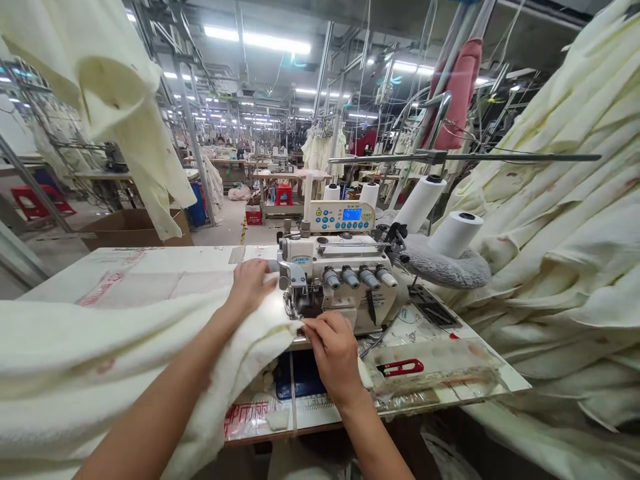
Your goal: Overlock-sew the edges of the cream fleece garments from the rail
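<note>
A thick cream fabric piece (115, 353) lies across the sewing table and runs up to the needle area of a white overlock sewing machine (345, 273). My left hand (249, 285) rests on top of the fabric just left of the machine's presser foot, fingers curled down onto the cloth. My right hand (334, 350) is in front of the machine, fingers closed in a pinch on the fabric's edge at the needle plate.
Red thread snips (401, 367) lie in a clear tray (450, 380) right of my hand. White thread cones (455, 233) stand behind the machine. Stacked cream garments (565, 247) hang at the right, another garment (115, 100) overhead left. Distant workstations fill the hall.
</note>
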Demonstrator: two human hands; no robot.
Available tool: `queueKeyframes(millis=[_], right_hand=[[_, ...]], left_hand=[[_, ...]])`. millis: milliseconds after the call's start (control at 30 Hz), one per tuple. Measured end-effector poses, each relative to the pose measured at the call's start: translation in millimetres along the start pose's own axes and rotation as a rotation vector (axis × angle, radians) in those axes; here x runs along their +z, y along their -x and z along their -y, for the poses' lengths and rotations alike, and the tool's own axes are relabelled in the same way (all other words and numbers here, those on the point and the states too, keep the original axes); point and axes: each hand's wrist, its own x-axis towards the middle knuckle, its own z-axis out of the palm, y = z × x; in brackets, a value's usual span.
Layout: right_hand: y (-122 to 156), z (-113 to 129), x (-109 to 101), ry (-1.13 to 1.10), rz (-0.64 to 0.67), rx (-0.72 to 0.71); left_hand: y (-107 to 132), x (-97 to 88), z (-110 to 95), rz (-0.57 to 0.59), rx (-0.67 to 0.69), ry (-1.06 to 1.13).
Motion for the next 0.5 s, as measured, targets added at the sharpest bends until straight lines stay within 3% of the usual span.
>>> queueKeyframes(millis=[167, 333, 433, 500], right_hand=[[14.4, 10.7, -9.8, -0.029, -0.024, 0.071], [37.9, 28.0, -7.1, -0.136, 0.086, 0.105], [45.0, 35.6, -2.3, -0.214, 0.150, 0.090], [49.4, 37.7, -0.5, -0.266, 0.181, 0.117]], left_hand=[[-25.0, 4.4, 4.9, -0.015, -0.036, -0.033], [-48.2, 3.9, 8.9, -0.022, -0.148, -0.035], [-37.3, -3.0, 19.2, -0.015, -0.241, -0.016], [-9.3, -8.6, 30.0, -0.018, -0.287, -0.001]])
